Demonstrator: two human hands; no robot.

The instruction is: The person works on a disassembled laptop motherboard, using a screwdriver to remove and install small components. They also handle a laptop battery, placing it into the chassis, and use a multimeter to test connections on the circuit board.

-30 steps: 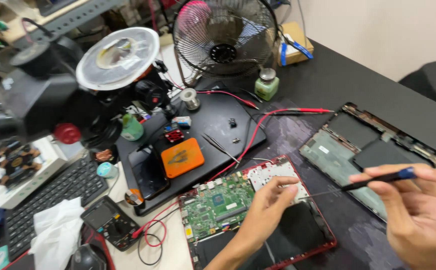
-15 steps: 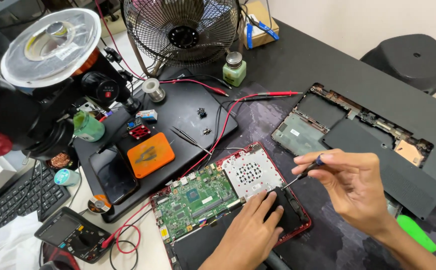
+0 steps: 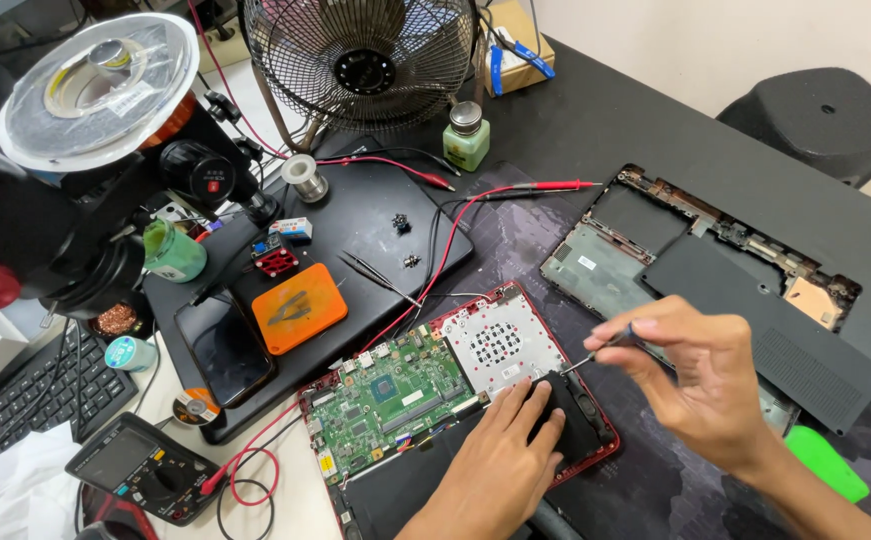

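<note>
An opened red-edged laptop (image 3: 595, 465) lies in front of me with its green circuit board (image 3: 385, 395) and a silver perforated plate (image 3: 500, 345) exposed. My left hand (image 3: 500, 460) rests flat on the black part at the laptop's lower right, fingers spread. My right hand (image 3: 700, 385) pinches a thin screwdriver (image 3: 595, 352), its tip pointing down-left at the black part near the silver plate.
A black bottom cover (image 3: 725, 290) lies at the right. Behind stand a fan (image 3: 365, 60), a green bottle (image 3: 467, 135), a microscope with ring light (image 3: 95, 85), tweezers (image 3: 380, 275), an orange pad (image 3: 298, 307), a phone (image 3: 225, 345), red probe leads (image 3: 515, 190), a multimeter (image 3: 140, 465) and a keyboard (image 3: 25, 400).
The view has shifted so the laptop sits nearer the middle. My right hand has brought the screwdriver down-left to the laptop, and my left hand has slid onto its black lower-right part.
</note>
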